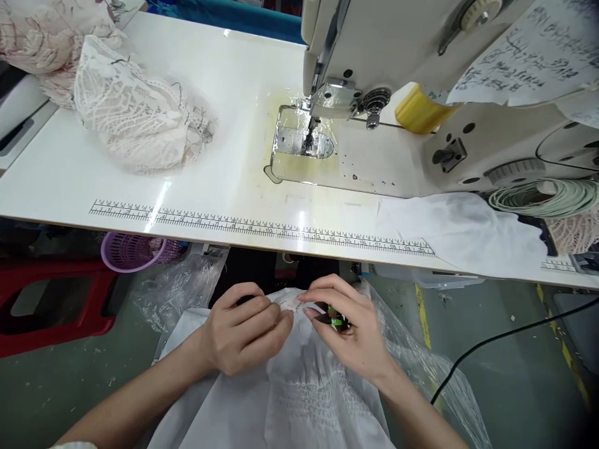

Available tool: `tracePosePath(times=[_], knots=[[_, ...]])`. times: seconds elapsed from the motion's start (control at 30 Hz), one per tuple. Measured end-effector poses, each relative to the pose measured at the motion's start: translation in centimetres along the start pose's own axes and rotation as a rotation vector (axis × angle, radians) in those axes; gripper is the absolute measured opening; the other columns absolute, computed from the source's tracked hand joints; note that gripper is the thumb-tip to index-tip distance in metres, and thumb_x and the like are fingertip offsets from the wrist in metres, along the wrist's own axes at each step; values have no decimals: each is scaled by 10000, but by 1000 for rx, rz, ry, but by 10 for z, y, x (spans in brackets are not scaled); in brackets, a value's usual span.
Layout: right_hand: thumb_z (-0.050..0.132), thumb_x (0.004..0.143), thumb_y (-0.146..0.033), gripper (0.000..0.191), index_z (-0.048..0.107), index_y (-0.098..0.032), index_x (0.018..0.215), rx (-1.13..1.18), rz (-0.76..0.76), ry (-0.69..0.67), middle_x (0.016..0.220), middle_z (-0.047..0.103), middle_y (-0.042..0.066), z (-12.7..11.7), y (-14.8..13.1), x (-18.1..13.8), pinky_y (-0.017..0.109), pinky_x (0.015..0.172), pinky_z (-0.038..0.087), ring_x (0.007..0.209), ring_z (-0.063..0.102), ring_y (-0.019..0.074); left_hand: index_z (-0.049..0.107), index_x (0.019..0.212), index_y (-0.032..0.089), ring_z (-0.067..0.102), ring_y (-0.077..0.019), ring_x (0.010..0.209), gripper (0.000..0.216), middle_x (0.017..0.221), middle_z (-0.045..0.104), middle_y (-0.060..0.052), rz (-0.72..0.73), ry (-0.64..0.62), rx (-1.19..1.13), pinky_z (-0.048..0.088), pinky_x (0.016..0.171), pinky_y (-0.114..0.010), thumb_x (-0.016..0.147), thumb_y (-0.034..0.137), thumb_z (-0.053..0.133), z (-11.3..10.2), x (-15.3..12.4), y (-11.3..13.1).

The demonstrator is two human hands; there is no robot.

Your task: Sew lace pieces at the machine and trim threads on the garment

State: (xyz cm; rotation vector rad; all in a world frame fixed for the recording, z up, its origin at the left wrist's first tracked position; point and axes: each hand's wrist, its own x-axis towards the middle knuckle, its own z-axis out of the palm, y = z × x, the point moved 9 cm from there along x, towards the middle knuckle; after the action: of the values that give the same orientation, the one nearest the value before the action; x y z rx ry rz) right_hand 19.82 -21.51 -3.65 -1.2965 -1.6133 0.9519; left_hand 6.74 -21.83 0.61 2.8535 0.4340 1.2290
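Observation:
My left hand [248, 327] is closed, its fingertips pinching a small pale lace piece [290, 304] with dark loose threads. My right hand [350, 327] has thread snips [336, 319], green and black, tucked in its curled fingers. The right thumb and forefinger come close to the lace's edge; whether they grip a thread is too small to tell. Below both hands a white garment [234, 408] with a gathered, shirred band lies over my lap. How the lace joins the garment is hidden by my hands.
Ahead stands a sewing machine [397, 37] on a white table [224, 181] with a printed ruler. White lace pieces [135, 112] lie at left, white cloth [468, 231] at right. Below are a purple basket [131, 252], a red stool [100, 299] and a black cable [496, 333].

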Motion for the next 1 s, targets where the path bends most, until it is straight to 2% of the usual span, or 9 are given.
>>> tracePosePath(times=[0.1,0.27,0.4,0.5,0.6,0.73,0.9,1.0], knots=[[546,756,58,387,680,-212,1000,8,-6,-67,943,621,42,5,-1,1,255,687,502,838,613,147,664,772,162,627,-97,582,99,650,702,18,43,39,23,516,621,-289,807,70,669,-3,0,4],[577,756,50,362,683,-208,987,21,7,-90,936,627,48,8,1,1,258,672,499,839,617,153,676,755,187,635,-93,588,126,650,704,28,57,48,45,535,621,-280,820,80,665,-4,0,5],[600,794,18,265,692,-208,896,61,25,-44,862,631,35,5,2,4,259,656,490,787,616,143,682,768,168,625,-95,590,109,653,699,18,60,22,36,531,628,-284,824,78,657,-1,-1,4],[648,825,-74,133,682,-203,822,141,78,-25,819,626,25,4,5,8,249,588,454,698,582,123,672,789,166,615,-92,587,109,651,692,19,47,25,30,523,640,-285,839,73,644,0,-1,4],[644,869,-182,97,646,-202,774,206,179,52,752,593,4,-4,13,10,246,514,380,600,500,104,651,824,143,607,-89,572,95,656,693,19,-21,14,-29,509,668,-296,860,60,620,2,-1,-2],[619,896,-220,111,626,-209,786,152,209,203,748,585,1,-21,17,8,250,545,384,644,506,117,622,902,135,608,-86,566,120,674,701,17,-196,-24,-126,493,710,-311,905,36,555,6,-3,-17],[665,856,-234,36,684,-205,867,57,179,5,848,622,38,-4,12,9,253,530,405,663,543,128,621,940,131,625,-102,590,121,701,712,-1,-197,-48,-139,483,733,-324,898,36,560,7,-4,-19],[663,856,-234,54,671,-198,816,46,208,-18,818,613,34,2,12,11,256,537,413,666,552,134,622,928,152,618,-100,582,129,702,714,7,-169,-34,-113,479,738,-319,903,45,554,7,-4,-17]])
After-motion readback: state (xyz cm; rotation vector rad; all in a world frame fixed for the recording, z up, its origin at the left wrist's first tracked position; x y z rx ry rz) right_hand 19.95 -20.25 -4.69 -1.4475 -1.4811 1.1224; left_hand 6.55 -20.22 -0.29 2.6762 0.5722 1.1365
